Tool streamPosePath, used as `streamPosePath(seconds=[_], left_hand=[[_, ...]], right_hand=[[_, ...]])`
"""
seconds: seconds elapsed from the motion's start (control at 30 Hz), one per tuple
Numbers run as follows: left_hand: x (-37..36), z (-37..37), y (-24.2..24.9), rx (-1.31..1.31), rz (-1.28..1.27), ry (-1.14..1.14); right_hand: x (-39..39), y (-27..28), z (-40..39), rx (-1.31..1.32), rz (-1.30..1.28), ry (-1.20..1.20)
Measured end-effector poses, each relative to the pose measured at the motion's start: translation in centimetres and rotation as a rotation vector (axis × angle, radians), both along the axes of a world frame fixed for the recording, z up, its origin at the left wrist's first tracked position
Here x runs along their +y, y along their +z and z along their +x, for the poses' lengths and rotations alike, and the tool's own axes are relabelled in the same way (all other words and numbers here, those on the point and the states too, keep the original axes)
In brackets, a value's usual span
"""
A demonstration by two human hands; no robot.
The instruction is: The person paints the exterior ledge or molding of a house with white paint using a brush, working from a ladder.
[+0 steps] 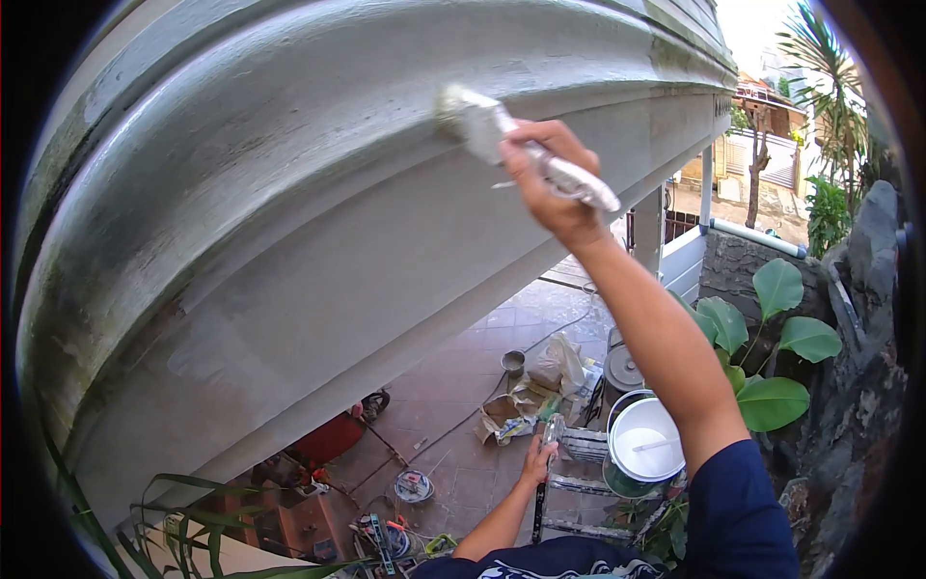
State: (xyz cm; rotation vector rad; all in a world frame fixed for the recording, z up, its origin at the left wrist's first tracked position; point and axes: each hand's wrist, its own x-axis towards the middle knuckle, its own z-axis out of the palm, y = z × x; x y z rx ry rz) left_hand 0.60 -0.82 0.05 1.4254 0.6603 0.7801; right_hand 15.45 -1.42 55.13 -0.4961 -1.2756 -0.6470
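Observation:
My right hand (550, 179) is closed around the handle of a paint-smeared paintbrush (492, 125). The bristles are right at the curved grey moulding (318, 106) of the wall ledge. Lower down, my left hand (538, 460) is wrapped round the side rail of a ladder (584, 444). Beside the ladder's top, below my right forearm, is a white bucket (644, 439) with pale paint and what looks like a stick inside. The moulding shows dark stains at its left end.
Far below, the tiled floor (463, 386) holds bags (559, 362), a small pot (513, 363), a cable and scattered tools (386, 540). At right a large-leafed plant (776, 338) grows by a rough stone wall (868, 289). Long thin leaves (183, 511) reach in at lower left.

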Motion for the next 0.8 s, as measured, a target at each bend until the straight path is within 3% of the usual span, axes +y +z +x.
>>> streamPosePath(seconds=[0.17, 0.27, 0.37, 0.5, 0.57, 0.63, 0.73, 0.8], left_hand=[[-0.2, 0.4, 1.1, 0.018, 0.007, 0.006], [-0.2, -0.1, 0.4, 0.007, 0.01, 0.015], [-0.3, 0.0, 1.3, -0.003, 0.004, 0.018], [0.3, -0.1, 0.1, 0.003, -0.016, -0.016], [0.4, 0.0, -0.6, -0.04, 0.176, 0.009], [3.3, -0.2, -8.5, 0.067, 0.315, -0.044], [2.5, -0.6, -7.8, 0.026, 0.269, -0.007], [1.8, -0.9, -5.7, -0.01, 0.238, 0.043]], right_hand=[[-0.2, 0.8, 8.6, 0.407, 0.033, -0.222], [1.2, 1.8, 6.2, 0.266, 0.028, -0.347], [1.3, 1.5, -3.2, -0.031, 0.199, -0.269], [-1.4, -0.6, -15.5, -0.284, 0.11, 0.064], [-2.5, -1.6, -18.5, -0.491, 0.025, 0.268], [-3.7, -3.3, -19.3, -0.58, -0.034, 0.35], [-5.7, -7.4, -16.0, -0.549, -0.058, 0.341], [-7.6, -11.0, -11.5, -0.457, -0.205, 0.271]])
